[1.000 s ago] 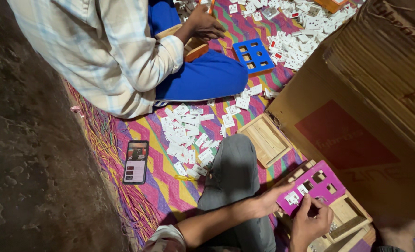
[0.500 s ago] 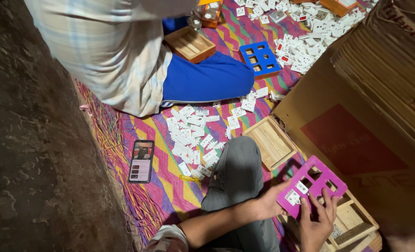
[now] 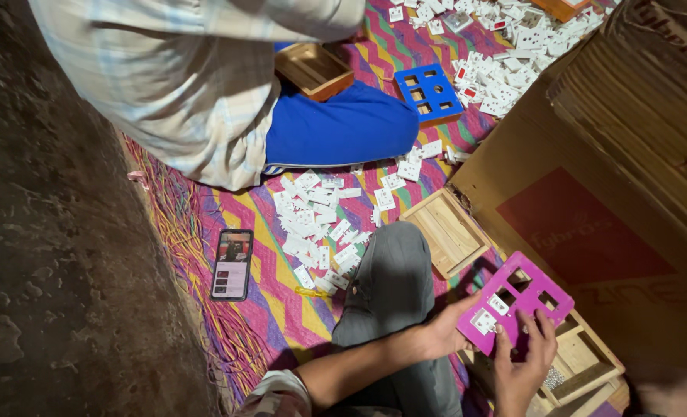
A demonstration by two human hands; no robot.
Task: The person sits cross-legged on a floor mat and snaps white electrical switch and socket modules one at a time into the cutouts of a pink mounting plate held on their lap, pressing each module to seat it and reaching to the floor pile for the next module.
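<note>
A magenta plastic plate (image 3: 518, 303) with rectangular cut-outs is held tilted over an open wooden box (image 3: 581, 359) at the lower right. My left hand (image 3: 441, 330) grips the plate's near left edge. On the plate's lower face, my right hand (image 3: 522, 361) presses its fingers. Two white switch pieces (image 3: 484, 320) sit in the plate's cut-outs. My knee in grey trousers (image 3: 390, 279) lies beside them.
A heap of white switch pieces (image 3: 316, 220) lies on the striped mat by a phone (image 3: 233, 263). A shallow wooden tray (image 3: 445, 231) and a large cardboard carton (image 3: 590, 193) stand right. Another person in blue trousers (image 3: 335, 123) sits ahead with a blue plate (image 3: 428, 92).
The magenta plate has been lifted and tilted up off the wooden box, both hands shifting with it. The other person has leaned forward across the top of the view.
</note>
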